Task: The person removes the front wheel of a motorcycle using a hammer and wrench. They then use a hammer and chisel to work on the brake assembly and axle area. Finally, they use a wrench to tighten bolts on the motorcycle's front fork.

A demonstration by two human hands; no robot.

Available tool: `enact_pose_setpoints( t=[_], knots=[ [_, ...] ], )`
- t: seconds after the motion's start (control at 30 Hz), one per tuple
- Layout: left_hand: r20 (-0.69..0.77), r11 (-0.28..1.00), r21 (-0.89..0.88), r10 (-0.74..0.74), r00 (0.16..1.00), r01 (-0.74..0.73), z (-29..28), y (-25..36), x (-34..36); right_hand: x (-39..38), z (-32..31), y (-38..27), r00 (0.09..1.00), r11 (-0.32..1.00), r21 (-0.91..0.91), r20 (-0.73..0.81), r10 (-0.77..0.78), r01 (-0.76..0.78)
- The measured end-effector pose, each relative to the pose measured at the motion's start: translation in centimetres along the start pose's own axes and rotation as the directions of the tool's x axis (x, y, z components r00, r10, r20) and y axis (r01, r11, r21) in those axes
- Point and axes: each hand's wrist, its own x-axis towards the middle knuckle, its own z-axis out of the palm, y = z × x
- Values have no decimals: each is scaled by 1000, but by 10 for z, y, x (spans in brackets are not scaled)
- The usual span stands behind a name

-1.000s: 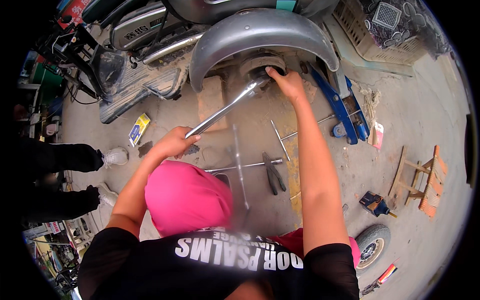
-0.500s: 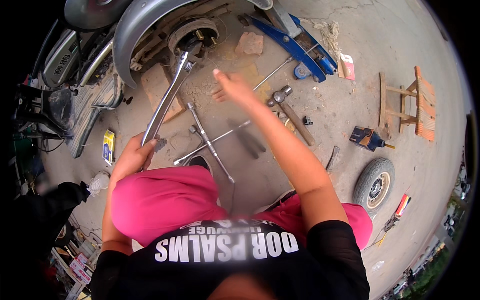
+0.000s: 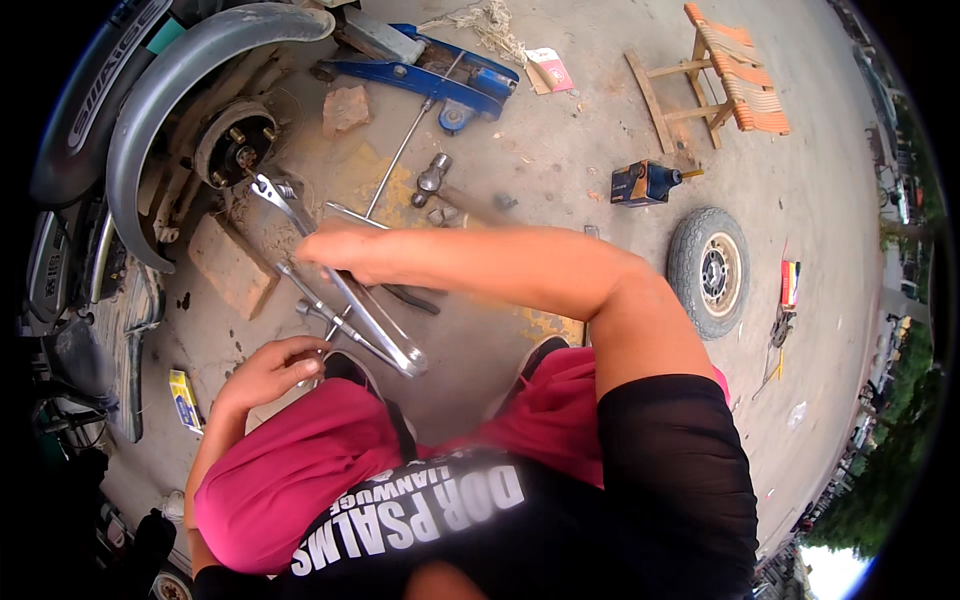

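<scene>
Concrete floor [image 3: 590, 110] stretches from brick [image 3: 235, 265] to tyred wheel [image 3: 712, 270]. Right hand [image 3: 345, 250] clasps the adjustable wrench [image 3: 382, 330], its head near the brake drum [image 3: 222, 158]; left hand [image 3: 272, 372], loosely opened, sits near the cross lug wrench [image 3: 335, 317].

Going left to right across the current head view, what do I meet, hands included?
Yellow-and-blue box → left hand → right hand, gripping the wrench → hammer head → red-and-white carton → dark blue box → loose wheel → small red-and-yellow packet.
</scene>
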Motion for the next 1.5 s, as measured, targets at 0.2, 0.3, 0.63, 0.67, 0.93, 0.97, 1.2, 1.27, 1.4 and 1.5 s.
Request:
enact_pose_setpoints(
  t=[0.2, 0.3, 0.63, 0.67, 0.93, 0.97, 1.2, 1.27, 1.4, 1.5],
  knots=[
    [-147, 978, 182, -74, 986, 100, -17, -23, 6, -112, -153, 50, 981, 741, -648, -173, 82, -176],
    [-147, 975, 191, -88, 985, 116, -20, -32, 9, -159, -218, 98, 922, 672, -689, -385, -23, -271],
    [-157, 908, 332, -214, 964, 255, -45, 23, 28, -104, -291, 217, 449, 818, -465, -844, -294, -338],
    [-191, 920, 294, -210, 959, 260, -49, 15, 29, -102, -286, 219, 438, 811, -466, -849, -296, -354],
    [-171, 967, 57, -235, 957, 248, -32, 4, 65, -185, -296, 243, 481, 687, -440, -864, -149, -578],
    [-167, 969, 28, -237, 957, 245, -32, 2, 71, -192, -296, 260, 485, 685, -424, -867, -117, -593],
    [-76, 972, 167, -156, 985, 167, -21, 17, 107, -210, -309, 265, 473, 694, -349, -881, -13, -630],
    [-62, 970, 197, -134, 989, 144, -18, 28, 112, -223, -316, 272, 452, 815, -299, -891, -51, -497],
    [-32, 961, 240, -133, 991, 137, -19, 41, 111, -265, -298, 239, 491, 963, -249, -854, -170, -99],
    [67, 941, 324, -128, 990, 100, -9, 70, 114, -292, -262, 144, 617, 710, -693, -616, -490, -129]
  ],
)
